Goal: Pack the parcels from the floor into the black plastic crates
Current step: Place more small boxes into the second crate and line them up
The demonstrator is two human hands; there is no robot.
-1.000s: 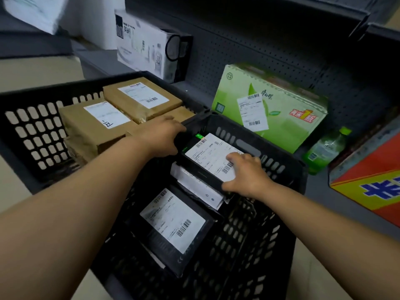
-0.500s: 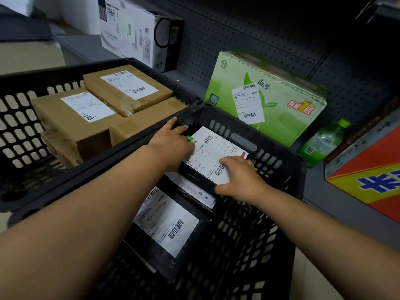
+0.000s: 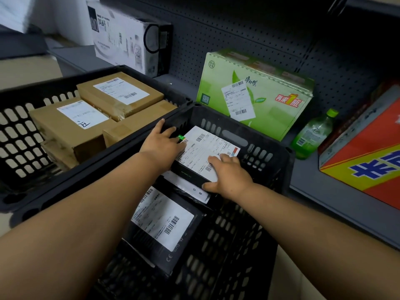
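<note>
A small black parcel with a white shipping label [image 3: 201, 152] lies at the far end of the right black crate [image 3: 268, 152], on top of other parcels. My left hand [image 3: 162, 141] rests on its left end with the fingers spread. My right hand [image 3: 227, 172] lies flat on its near right corner, thumb against the front side. A larger black parcel with a label [image 3: 164, 224] lies nearer in the same crate. The left black crate [image 3: 19, 135] holds three brown cardboard parcels [image 3: 71, 126].
A dark pegboard shelf unit stands behind the crates. On its shelf are a green tea carton [image 3: 255, 92], a green bottle [image 3: 313, 135], a red and yellow box [image 3: 365, 161] and a white and black carton [image 3: 127, 37].
The small black parcel has gone down and farther into the right crate. My left hand has come off the crate rim onto the parcel's left end. The view has shifted slightly.
</note>
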